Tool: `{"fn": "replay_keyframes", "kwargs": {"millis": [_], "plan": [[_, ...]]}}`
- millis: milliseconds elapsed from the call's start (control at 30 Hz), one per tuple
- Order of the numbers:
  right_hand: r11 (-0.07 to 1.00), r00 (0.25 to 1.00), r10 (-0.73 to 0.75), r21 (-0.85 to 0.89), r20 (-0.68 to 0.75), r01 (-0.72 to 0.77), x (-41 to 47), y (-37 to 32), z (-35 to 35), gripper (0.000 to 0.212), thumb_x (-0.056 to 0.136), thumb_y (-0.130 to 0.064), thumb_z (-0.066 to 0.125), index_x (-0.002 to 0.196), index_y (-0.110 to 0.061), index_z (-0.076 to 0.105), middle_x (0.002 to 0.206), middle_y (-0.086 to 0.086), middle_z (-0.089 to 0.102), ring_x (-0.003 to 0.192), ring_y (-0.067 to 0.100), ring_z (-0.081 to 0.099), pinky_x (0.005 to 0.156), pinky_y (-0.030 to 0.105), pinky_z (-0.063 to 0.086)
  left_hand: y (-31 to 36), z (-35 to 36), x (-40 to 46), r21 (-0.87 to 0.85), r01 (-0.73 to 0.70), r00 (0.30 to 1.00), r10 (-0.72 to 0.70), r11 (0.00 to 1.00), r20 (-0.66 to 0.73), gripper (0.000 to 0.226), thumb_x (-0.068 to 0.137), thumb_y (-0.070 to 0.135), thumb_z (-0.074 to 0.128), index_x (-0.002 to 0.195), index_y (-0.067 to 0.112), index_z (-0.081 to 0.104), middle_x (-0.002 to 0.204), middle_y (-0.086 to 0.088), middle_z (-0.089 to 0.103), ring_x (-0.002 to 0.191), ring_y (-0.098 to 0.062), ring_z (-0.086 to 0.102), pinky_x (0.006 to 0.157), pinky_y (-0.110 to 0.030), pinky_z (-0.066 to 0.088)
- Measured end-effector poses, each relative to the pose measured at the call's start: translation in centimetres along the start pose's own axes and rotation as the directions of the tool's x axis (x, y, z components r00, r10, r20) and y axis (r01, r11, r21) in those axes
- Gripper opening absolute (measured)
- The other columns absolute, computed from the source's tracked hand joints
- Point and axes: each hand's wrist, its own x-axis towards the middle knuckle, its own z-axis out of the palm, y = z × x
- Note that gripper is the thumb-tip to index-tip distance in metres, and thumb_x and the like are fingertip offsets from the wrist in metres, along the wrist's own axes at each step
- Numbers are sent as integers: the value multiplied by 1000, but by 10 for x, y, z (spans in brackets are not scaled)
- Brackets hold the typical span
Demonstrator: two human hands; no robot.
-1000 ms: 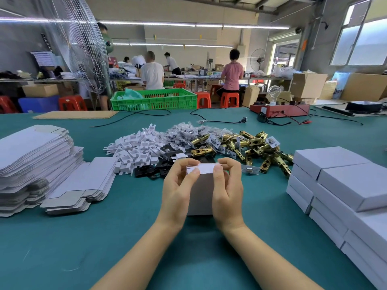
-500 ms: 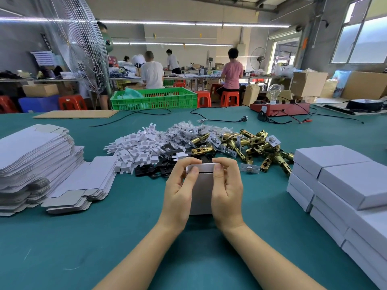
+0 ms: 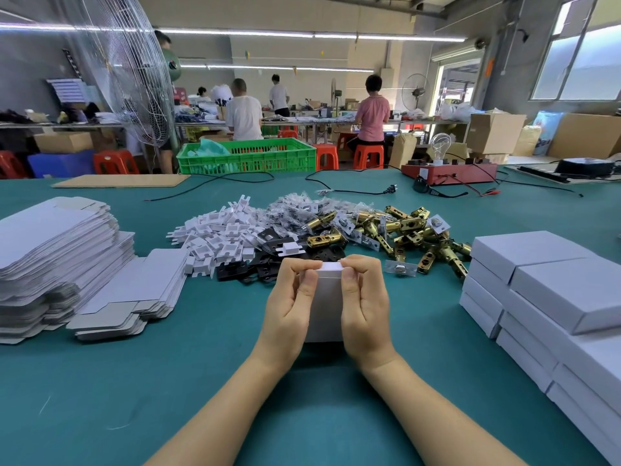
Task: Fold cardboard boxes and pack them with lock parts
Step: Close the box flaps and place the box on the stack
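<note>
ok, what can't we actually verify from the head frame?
- Box: contents unseen; its card walls and both hands hide the inside.
- Left hand and right hand: the grip on the far flap is only partly seen, since the fingers curl over the top edge.
- Finished boxes: the stack is cut off by the right edge, so no count.
- Flat blanks: cut off by the left edge.
- Bagged parts: too small to identify.

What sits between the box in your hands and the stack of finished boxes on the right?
In the head view, mostly bare green table separates the held box from the finished stack. Farther back, a small silver plate and brass latches lie.
</note>
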Motion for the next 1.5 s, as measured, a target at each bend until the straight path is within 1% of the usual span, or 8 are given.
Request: {"fn": "replay_keyframes", "kwargs": {"millis": [300, 500, 667, 867, 1000, 1167, 1333, 1500], "plan": [[993, 985, 86, -95, 149, -72, -4, 9, -2, 22, 93, -26, 52, 110, -34, 41, 108, -3, 48, 98, -10, 45, 83, 4, 35, -13, -5, 2, 146, 31, 993, -48, 989, 109, 20, 97, 28, 45, 116, 36, 45, 105, 36, 57, 91, 8, 56, 82, -9, 43], [937, 926, 301, -251, 230, -242, 6, 7, -7, 51, 91, -29, 64, 137, -23, 42, 127, -1, 41, 106, -6, 41, 93, 11, 37, -16, -10, 7, 53, 355, 934, -357, 933, 29, 42, 95, 36, 56, 131, 51, 42, 98, -9, 71, 89, -23, 69, 80, -43, 58], [814, 708, 347, -573, 615, 98, 33, -15, -14, 106, 66, -72, 68, 149, -24, 23, 152, -1, 17, 144, 17, 7, 119, 41, 14, -22, -21, 20, -144, 498, 858, -510, 855, -56, 15, 95, 16, 61, 107, 24, 65, 102, -6, 71, 80, -12, 68, 67, -28, 54], [698, 520, 441, -644, 732, 314, 46, -44, -25, 94, 61, -64, 77, 134, -26, 31, 128, 5, 26, 121, 26, 21, 103, 41, 30, -16, -26, 21, -253, 588, 802, -593, 768, 66, 16, 95, 18, 58, 93, 15, 73, 89, -10, 71, 69, -19, 68, 55, -31, 51], [745, 585, 428, -636, 688, 203, 56, -68, -29, 74, 65, -54, 78, 122, -23, 41, 107, 3, 27, 101, 22, 24, 79, 38, 38, -5, -26, 21, -422, 704, 702, -651, 571, 290, 48, 97, 41, 46, 77, 11, 78, 82, -17, 72, 65, -31, 69, 51, -39, 55], [754, 723, 423, -654, 546, 53, 81, -116, -68, 73, 62, -61, 76, 122, -39, 40, 103, -4, 30, 103, 19, 29, 77, 33, 37, -5, -27, 24, -458, 703, 692, -673, 544, 262, 45, 99, 47, 39, 108, 11, 64, 90, -13, 75, 61, -26, 71, 50, -30, 58], [670, 917, 380, -719, 119, -184, 72, -151, -160, 72, 51, -66, 72, 114, -50, 42, 109, -6, 37, 103, 17, 38, 72, 25, 34, -10, -27, 25, -447, 709, 682, -692, 545, 236, 49, 98, 48, 43, 108, 4, 62, 87, -15, 75, 64, -27, 73, 51, -30, 59], [520, 867, 420, -712, -267, -471, 31, -153, -237, 79, 46, -64, 86, 114, -42, 52, 110, 3, 42, 88, 16, 43, 76, 35, 35, -11, -26, 22, -461, 696, 689, -693, 550, 214, 47, 97, 46, 47, 106, 3, 62, 87, -15, 74, 65, -25, 73, 52, -30, 60]]}}
